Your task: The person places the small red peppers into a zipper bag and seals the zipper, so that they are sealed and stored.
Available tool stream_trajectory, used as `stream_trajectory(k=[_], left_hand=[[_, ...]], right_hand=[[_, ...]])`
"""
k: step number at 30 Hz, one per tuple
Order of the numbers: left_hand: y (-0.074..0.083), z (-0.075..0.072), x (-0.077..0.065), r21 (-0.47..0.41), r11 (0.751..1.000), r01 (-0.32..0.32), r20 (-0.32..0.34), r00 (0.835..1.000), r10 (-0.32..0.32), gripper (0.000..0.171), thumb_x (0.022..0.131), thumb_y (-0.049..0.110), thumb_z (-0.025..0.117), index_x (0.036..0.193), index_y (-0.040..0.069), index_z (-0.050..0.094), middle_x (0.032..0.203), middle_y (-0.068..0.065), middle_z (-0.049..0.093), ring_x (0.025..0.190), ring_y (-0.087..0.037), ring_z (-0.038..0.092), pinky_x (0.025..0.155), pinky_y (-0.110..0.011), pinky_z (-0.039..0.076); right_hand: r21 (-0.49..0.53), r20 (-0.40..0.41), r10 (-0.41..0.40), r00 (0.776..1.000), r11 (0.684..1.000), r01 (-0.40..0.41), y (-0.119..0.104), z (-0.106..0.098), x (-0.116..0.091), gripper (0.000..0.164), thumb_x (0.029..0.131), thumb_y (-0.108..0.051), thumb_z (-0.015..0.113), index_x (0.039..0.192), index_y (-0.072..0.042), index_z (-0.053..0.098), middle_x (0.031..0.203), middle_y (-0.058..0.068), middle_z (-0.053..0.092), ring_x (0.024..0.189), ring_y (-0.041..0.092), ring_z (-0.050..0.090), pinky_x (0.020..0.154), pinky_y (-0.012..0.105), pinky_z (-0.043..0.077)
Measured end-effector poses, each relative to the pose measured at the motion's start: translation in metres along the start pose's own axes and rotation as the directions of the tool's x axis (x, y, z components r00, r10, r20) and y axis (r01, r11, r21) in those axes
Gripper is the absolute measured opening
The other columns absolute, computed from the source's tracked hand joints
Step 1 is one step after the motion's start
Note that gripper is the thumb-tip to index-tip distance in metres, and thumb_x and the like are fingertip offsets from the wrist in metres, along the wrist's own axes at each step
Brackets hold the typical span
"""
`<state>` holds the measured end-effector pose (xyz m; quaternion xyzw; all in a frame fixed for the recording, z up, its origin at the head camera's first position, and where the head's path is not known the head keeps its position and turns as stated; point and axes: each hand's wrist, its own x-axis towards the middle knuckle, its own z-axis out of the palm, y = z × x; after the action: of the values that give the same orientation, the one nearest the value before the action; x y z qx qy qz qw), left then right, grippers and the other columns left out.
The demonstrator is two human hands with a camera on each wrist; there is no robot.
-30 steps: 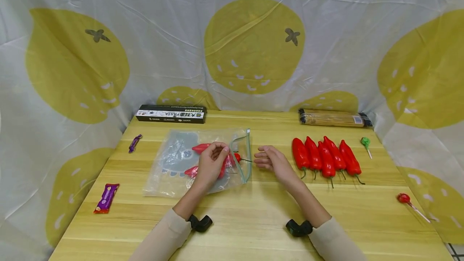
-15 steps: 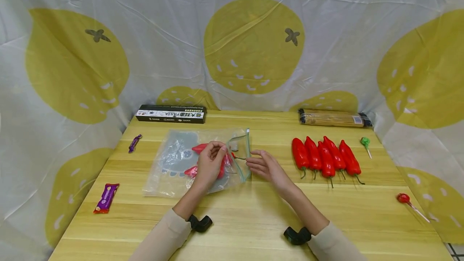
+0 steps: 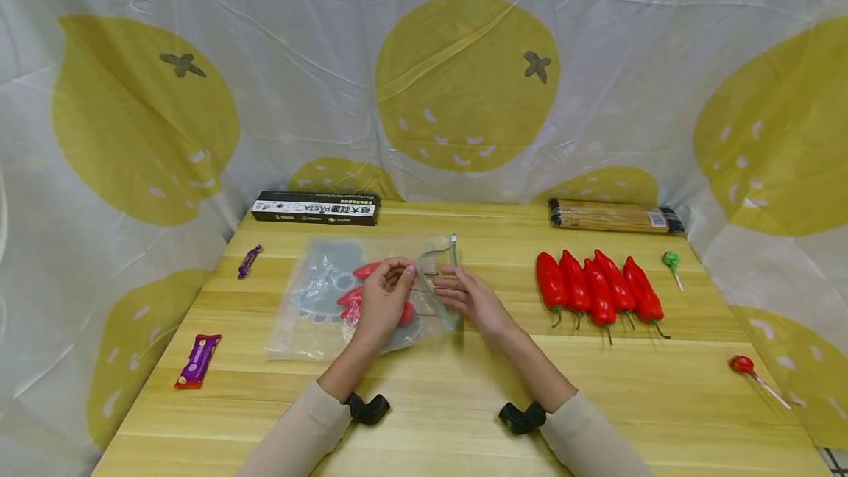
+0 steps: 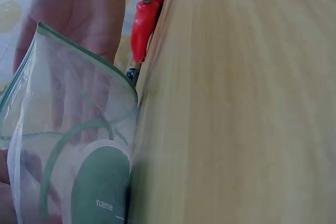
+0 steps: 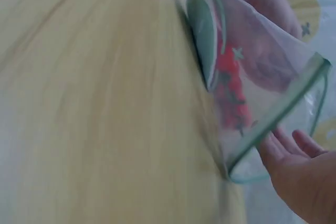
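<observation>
Plastic bag (image 4: 79, 129), "name" (image 4: 104, 204) from left wrist only

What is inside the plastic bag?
The bag holds red peppers; the right hand is partly inside. The left hand covers some peppers, so I cannot count them.

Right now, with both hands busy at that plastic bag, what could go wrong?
The left hand pinches the thin film by the mouth; if it slips, the bag may sag onto the right hand.
The right hand's fingers reach into the mouth, so they could catch its green strip and drag the bag.
The red peppers inside might slide out if the bag tips, since its mouth is open.
</observation>
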<state>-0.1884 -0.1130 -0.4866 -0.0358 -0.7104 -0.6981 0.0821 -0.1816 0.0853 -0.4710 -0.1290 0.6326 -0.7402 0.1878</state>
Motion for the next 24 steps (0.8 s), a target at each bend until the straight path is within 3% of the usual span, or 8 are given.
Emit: stream_trajectory(k=[4, 9, 12, 16, 19, 24], left_hand=[[0.0, -0.001, 0.0, 0.034, 0.999, 0.02, 0.009, 1.0, -0.021, 0.028, 0.09, 0.032, 0.069, 0.111, 0.014, 0.068, 0.104, -0.005, 0.069, 0.094, -0.014, 0.065, 0.084, -0.02, 0.054], [0.012, -0.001, -0.003, 0.043, 0.999, 0.029, 0.059, 0.998, -0.031, 0.025, 0.091, 0.023, 0.069, 0.11, 0.007, 0.071, 0.105, -0.005, 0.07, 0.093, -0.012, 0.066, 0.084, -0.02, 0.054], [0.016, -0.001, -0.003, 0.024, 0.998, 0.053, 0.085, 0.995, -0.055, 0.023, 0.091, 0.02, 0.069, 0.108, 0.004, 0.071, 0.102, -0.003, 0.07, 0.091, -0.011, 0.066, 0.082, -0.021, 0.055], [0.007, -0.001, 0.0, -0.002, 0.997, 0.08, 0.084, 0.993, -0.079, 0.025, 0.09, 0.023, 0.07, 0.107, 0.006, 0.071, 0.1, 0.0, 0.07, 0.091, -0.011, 0.066, 0.081, -0.02, 0.055], [0.002, 0.0, 0.001, 0.0, 0.997, 0.074, 0.067, 0.995, -0.074, 0.028, 0.089, 0.029, 0.071, 0.106, 0.007, 0.072, 0.1, -0.001, 0.07, 0.091, -0.011, 0.066, 0.081, -0.019, 0.055], [-0.001, 0.0, 0.001, 0.006, 0.998, 0.061, 0.058, 0.996, -0.061, 0.031, 0.087, 0.035, 0.072, 0.105, 0.009, 0.072, 0.101, -0.004, 0.07, 0.093, -0.014, 0.066, 0.082, -0.02, 0.055]], right_hand=[[-0.081, -0.102, -0.02, 0.995, 0.997, 0.012, -0.008, -0.021, -0.012, 0.049, 0.103, -0.028, 0.05, 0.137, 0.006, 0.04, 0.137, 0.032, 0.048, 0.122, 0.045, 0.052, 0.105, 0.055, 0.042], [-0.214, -0.212, -0.062, 0.975, 0.977, 0.015, -0.022, -0.051, -0.035, 0.038, 0.098, -0.021, 0.06, 0.129, -0.001, 0.051, 0.13, 0.029, 0.052, 0.114, 0.039, 0.059, 0.097, 0.048, 0.051], [-0.347, -0.276, -0.084, 0.957, 0.938, -0.017, -0.028, -0.069, -0.049, 0.04, 0.094, -0.028, 0.065, 0.127, -0.008, 0.054, 0.128, 0.022, 0.057, 0.112, 0.032, 0.062, 0.091, 0.034, 0.056], [-0.478, -0.367, -0.094, 0.925, 0.872, -0.101, -0.033, -0.092, -0.064, 0.048, 0.088, -0.04, 0.07, 0.127, -0.015, 0.055, 0.128, 0.012, 0.06, 0.114, 0.023, 0.061, 0.084, 0.02, 0.054], [-0.532, -0.437, -0.095, 0.894, 0.829, -0.172, -0.035, -0.106, -0.072, 0.055, 0.085, -0.046, 0.072, 0.129, -0.017, 0.055, 0.129, 0.01, 0.061, 0.114, 0.022, 0.06, 0.085, 0.024, 0.054], [-0.609, -0.502, -0.13, 0.855, 0.755, -0.243, -0.034, -0.12, -0.08, 0.059, 0.085, -0.042, 0.073, 0.131, -0.01, 0.054, 0.127, 0.013, 0.06, 0.112, 0.029, 0.062, 0.093, 0.043, 0.054]])
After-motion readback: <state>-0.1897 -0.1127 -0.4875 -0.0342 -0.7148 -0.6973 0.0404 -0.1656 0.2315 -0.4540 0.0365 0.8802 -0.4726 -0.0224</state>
